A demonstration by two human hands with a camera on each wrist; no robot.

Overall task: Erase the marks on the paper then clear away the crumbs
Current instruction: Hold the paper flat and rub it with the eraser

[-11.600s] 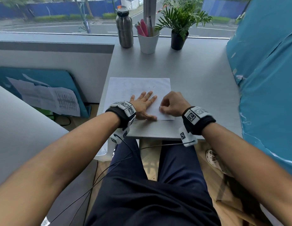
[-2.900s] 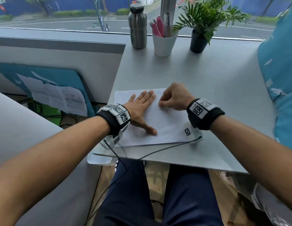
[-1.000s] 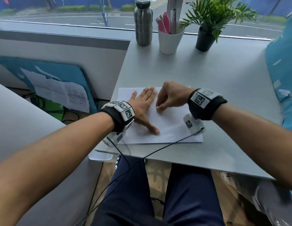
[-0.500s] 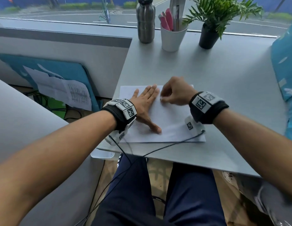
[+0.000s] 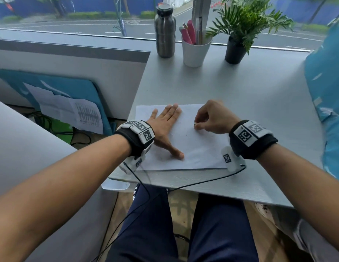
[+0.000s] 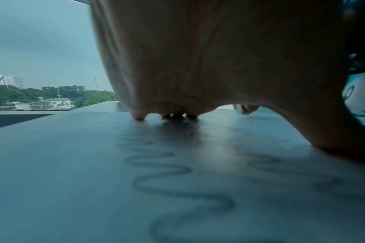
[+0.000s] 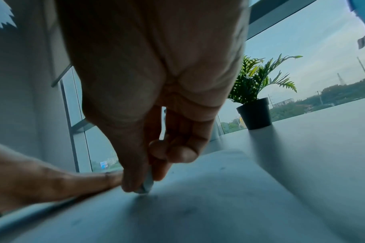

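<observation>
A white sheet of paper [image 5: 199, 148] lies near the front edge of the grey table [image 5: 240, 87]. My left hand [image 5: 165, 127] lies flat on its left half, fingers straight and thumb spread, pressing it down. My right hand [image 5: 212, 118] pinches a small white eraser [image 5: 194, 124] between thumb and fingers, its tip on the paper near the sheet's middle. The right wrist view shows the eraser [image 7: 147, 184] touching the paper. Under the left palm run wavy pencil marks [image 6: 177, 177]. Dark eraser crumbs [image 6: 189, 126] are scattered by the left fingertips [image 6: 138, 117].
At the table's far edge by the window stand a steel bottle [image 5: 164, 33], a white cup of pens [image 5: 196, 48] and a potted plant [image 5: 238, 35]. A blue covered object [image 5: 329, 87] borders the right side. Cables [image 5: 183, 186] hang over the front edge.
My right hand with the eraser has slid a little nearer to me and to the right on the paper. The left hand stays flat in the same spot.
</observation>
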